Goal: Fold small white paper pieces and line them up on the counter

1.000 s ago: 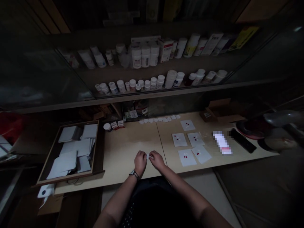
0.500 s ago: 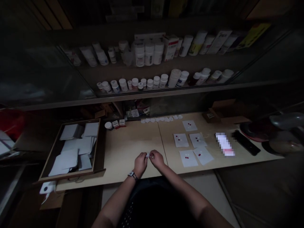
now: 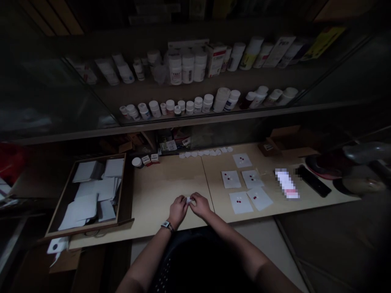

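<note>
1. Paper (image 3: 188,200), small and white, lay seemingly along nine-to-three.
2. Left hand (image 3: 178,211) pinched it toward one o'clock.
3. Right hand (image 3: 200,204) pinched it toward ten o'clock; neither hand was nearer.

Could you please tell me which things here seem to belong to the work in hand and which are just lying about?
Likely part of the work:
- small white piece, pinched by left hand and right hand
- paper squares bearing red pills
- similar white pieces in a row

Probably just lying about:
- black phone-like device
- cardboard box
</note>
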Demonstrator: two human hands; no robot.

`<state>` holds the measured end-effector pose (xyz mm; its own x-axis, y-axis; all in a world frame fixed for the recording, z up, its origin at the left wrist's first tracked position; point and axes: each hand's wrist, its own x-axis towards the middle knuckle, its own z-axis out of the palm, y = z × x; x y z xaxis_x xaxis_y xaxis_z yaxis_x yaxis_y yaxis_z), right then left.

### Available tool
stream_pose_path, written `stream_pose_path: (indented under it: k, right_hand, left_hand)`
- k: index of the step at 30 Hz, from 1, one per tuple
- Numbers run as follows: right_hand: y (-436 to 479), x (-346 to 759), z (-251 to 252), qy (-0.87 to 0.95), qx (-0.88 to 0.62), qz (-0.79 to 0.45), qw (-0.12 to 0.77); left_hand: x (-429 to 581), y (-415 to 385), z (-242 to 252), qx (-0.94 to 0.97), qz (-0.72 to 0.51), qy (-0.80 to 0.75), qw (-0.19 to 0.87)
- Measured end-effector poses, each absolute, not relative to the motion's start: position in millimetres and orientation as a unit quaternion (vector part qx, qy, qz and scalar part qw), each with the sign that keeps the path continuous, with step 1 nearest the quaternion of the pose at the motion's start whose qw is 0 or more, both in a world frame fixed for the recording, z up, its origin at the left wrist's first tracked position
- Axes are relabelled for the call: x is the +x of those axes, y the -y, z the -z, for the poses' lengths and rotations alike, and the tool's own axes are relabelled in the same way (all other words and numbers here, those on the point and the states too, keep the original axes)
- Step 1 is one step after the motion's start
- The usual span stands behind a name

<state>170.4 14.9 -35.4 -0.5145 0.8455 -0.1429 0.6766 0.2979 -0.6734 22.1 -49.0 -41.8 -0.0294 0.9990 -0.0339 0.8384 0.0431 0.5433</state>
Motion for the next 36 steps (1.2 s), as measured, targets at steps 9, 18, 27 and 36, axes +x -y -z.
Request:
stream_pose_path:
  k: [9,18,27,36]
  right_hand:
    - [-30.0,170.0,29.3,0.830,-0.432,-0.348,0.061]
    - [-25.3,180.5,38.2,0.827,-0.397,-0.383,0.103]
    - [-25.1,185.8,37.7,0.847,-0.381,-0.342,0.142]
    - [-25.6,188.2,39.8,0.864,-0.356,-0.335,0.122]
  left_hand:
    - [27.1,49.7,42.3,0.659,-0.209,-0.692,0.207]
    - [28.0,42.2,33.0,0.610,-0.223,-0.708,0.279]
    - [24.7,26.3,37.5,0.584,-0.238,-0.703,0.329]
    - [23.6,28.9,39.6,0.571,-0.289,-0.683,0.352]
